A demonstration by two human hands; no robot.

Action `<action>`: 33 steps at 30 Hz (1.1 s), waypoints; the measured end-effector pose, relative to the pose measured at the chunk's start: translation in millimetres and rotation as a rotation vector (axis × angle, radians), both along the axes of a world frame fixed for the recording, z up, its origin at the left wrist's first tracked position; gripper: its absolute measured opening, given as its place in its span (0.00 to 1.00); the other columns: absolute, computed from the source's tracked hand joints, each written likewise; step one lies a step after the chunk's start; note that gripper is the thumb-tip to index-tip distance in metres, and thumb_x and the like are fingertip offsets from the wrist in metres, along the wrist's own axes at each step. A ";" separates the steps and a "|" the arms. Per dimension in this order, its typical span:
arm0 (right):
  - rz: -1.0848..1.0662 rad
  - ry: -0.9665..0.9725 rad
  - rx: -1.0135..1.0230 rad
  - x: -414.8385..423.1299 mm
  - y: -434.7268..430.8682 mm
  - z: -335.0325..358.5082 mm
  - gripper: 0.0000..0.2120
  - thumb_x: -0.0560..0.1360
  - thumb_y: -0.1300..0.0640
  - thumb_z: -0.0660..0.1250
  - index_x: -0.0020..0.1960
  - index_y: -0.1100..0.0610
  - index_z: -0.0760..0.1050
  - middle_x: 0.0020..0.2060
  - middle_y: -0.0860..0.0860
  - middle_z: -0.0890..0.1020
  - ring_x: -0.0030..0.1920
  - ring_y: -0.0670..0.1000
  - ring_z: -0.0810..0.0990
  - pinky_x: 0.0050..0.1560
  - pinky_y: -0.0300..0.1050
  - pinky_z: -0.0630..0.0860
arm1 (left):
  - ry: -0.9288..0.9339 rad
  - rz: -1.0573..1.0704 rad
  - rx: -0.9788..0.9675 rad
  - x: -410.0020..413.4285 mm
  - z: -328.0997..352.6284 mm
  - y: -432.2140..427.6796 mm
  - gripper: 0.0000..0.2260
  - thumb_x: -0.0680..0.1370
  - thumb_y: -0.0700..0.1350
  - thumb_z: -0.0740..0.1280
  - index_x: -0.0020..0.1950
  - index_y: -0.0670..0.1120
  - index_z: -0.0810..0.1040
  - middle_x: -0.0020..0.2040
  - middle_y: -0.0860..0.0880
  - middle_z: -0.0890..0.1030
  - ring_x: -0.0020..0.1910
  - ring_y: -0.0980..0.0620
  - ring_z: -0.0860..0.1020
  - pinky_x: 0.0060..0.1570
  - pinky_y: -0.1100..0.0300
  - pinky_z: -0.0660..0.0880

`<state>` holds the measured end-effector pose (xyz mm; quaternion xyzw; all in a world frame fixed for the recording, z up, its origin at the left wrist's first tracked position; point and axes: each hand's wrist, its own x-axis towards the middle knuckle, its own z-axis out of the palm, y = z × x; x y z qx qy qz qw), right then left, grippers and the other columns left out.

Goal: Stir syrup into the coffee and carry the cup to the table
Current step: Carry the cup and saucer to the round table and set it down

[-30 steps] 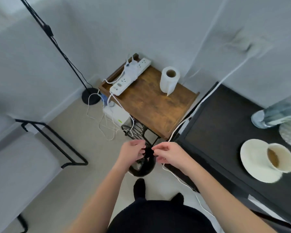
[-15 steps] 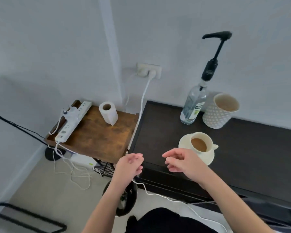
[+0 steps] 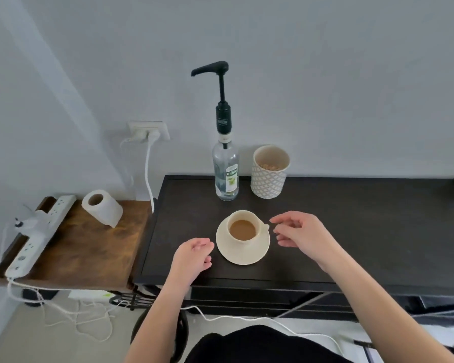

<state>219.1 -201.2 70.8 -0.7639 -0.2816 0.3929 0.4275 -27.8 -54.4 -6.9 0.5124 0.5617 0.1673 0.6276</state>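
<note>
Grey wall (image 3: 325, 74) behind, dark table (image 3: 364, 231) in front, seen from the head view looking down.

Left hand (image 3: 193, 255) over the table's front-left part. Its fingers are loosely curled and hold nothing. It sits just left of the saucer (image 3: 243, 258), with a small gap and no contact seen.

Right hand (image 3: 302, 231) is on the other side, fingers relaxed and spread, nothing gripped. Its fingertips (image 3: 273, 220) point at the cup's small handle and sit just beside it. Cannot tell if they touch it.

Cup (image 3: 247, 242) is cream, upright, centred on the matching saucer between the two hands, toward the table's left half. Light brown coffee (image 3: 243, 230) fills it most of the way. No spoon or stirrer visible.

Behind the cup, at the table's back edge by the wall, stands the syrup bottle (image 3: 226, 179). It is clear glass with a green-and-white label, and liquid shows only low down. A tall black pump (image 3: 222, 74) is fitted on top, spout pointing left.

Just right of the bottle is a patterned white container (image 3: 269, 182) with something tan inside, too small to identify.

Left of the dark table is a lower wooden side table (image 3: 89, 250). On it are a paper roll (image 3: 102, 208) lying tilted and a white power strip (image 3: 37, 231) along the far-left edge.

A wall socket (image 3: 148, 131) above it has a white cable (image 3: 148, 174) running down. More white cord is loose on the floor.
</note>
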 end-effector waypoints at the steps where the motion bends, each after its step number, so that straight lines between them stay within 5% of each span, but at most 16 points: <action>1: -0.005 0.003 -0.016 6.8 -2.2 -4.8 0.09 0.81 0.62 0.70 0.56 0.51 0.87 0.48 0.57 0.88 0.51 0.55 0.90 0.56 0.51 0.88 | -0.003 -0.004 -0.001 6.0 -0.8 -0.2 0.13 0.85 0.44 0.71 0.69 0.43 0.83 0.53 0.46 0.86 0.56 0.46 0.87 0.49 0.59 0.85; 6: -0.031 0.085 -0.103 23.0 -5.0 -31.7 0.14 0.81 0.61 0.70 0.66 0.54 0.82 0.53 0.57 0.86 0.53 0.54 0.88 0.54 0.47 0.88 | 0.013 -0.036 0.019 24.0 -3.7 0.5 0.17 0.84 0.41 0.73 0.73 0.41 0.81 0.56 0.42 0.87 0.57 0.47 0.87 0.48 0.61 0.84; 12: -0.075 0.185 -0.172 17.9 7.8 -68.5 0.21 0.80 0.61 0.70 0.73 0.55 0.79 0.55 0.58 0.85 0.54 0.56 0.88 0.55 0.53 0.89 | 0.049 -0.109 0.066 26.9 -7.9 11.6 0.21 0.81 0.40 0.77 0.73 0.44 0.81 0.59 0.43 0.86 0.58 0.47 0.87 0.47 0.61 0.86; 21: -0.106 0.131 -0.173 9.3 32.0 -82.8 0.15 0.79 0.64 0.72 0.64 0.55 0.83 0.47 0.62 0.86 0.48 0.61 0.89 0.48 0.55 0.90 | 0.013 -0.104 0.116 34.2 -12.9 15.2 0.17 0.77 0.34 0.80 0.60 0.50 0.86 0.54 0.43 0.87 0.48 0.47 0.88 0.41 0.62 0.87; 33: -0.084 0.192 -0.138 10.7 32.1 -77.7 0.16 0.77 0.71 0.72 0.61 0.58 0.84 0.44 0.64 0.84 0.43 0.55 0.88 0.46 0.49 0.89 | -0.053 -0.080 0.033 28.6 -20.5 18.9 0.17 0.75 0.33 0.81 0.62 0.45 0.88 0.51 0.42 0.87 0.47 0.47 0.89 0.48 0.56 0.89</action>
